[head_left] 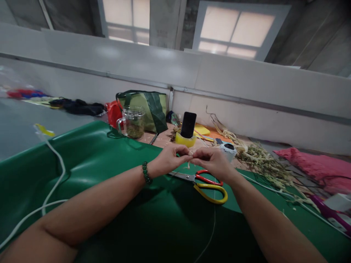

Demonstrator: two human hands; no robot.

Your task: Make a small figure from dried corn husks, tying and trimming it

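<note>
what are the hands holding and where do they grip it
Left hand and right hand meet fingertip to fingertip, pinching something small and pale between them. It is too small to identify. The scissors lie untouched below.

What you have on the bench, counted

You've got two hands, left hand (171,159) and right hand (212,160), one pair of scissors (204,182), one glass mug (133,122), one phone (188,125), one green bag (148,107), one bead bracelet (146,172), two windows (237,31).
</note>
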